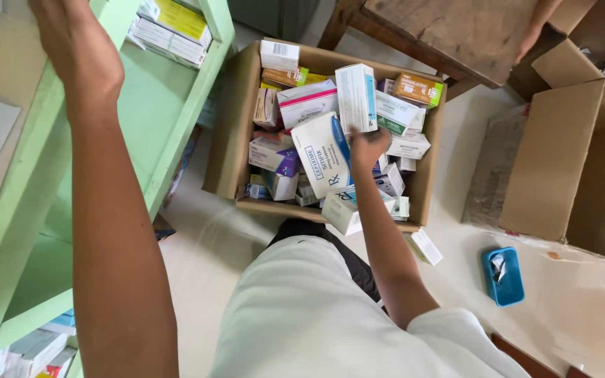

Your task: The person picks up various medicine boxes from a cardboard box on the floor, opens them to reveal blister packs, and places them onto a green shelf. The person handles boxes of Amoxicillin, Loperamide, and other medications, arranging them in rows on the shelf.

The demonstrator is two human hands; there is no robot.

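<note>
My right hand (367, 145) reaches down into an open cardboard box (231, 140) on the floor and grips an upright white and blue medicine carton (356, 98). Many other small medicine cartons fill the box, among them a large white and blue one (320, 155) leaning beside my hand and a white and pink one (306, 103). My left hand (75, 49) is raised at the top of the green shelf unit (176, 119) on the left, fingers out of view past the frame's top. I cannot see anything held in it.
More cartons (171, 29) lie on the green shelves, and some at the lower left (33, 352). A large empty cardboard box (582, 161) stands at the right, a blue tray (503, 275) on the floor, a wooden table (449, 31) behind. Another person's arm (537, 28) shows top right.
</note>
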